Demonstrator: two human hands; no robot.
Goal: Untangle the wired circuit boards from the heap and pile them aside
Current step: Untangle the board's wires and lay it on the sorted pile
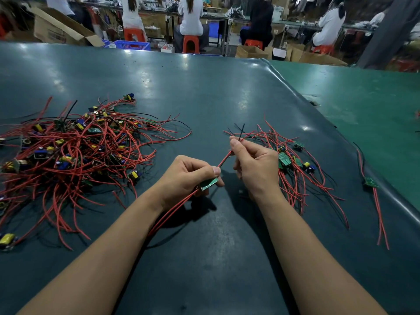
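Between heap (75,151) and pile (293,160), left hand (188,178) grips a board (209,184); right hand (254,164) pinches its wires (225,159): draw them straight, gently.

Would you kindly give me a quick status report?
Left hand grips circuit board. Right hand pinches its red wire. Heap left, sorted pile right.

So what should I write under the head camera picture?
Left hand holds a circuit board; right hand pinches its red wire, between heap and sorted pile.
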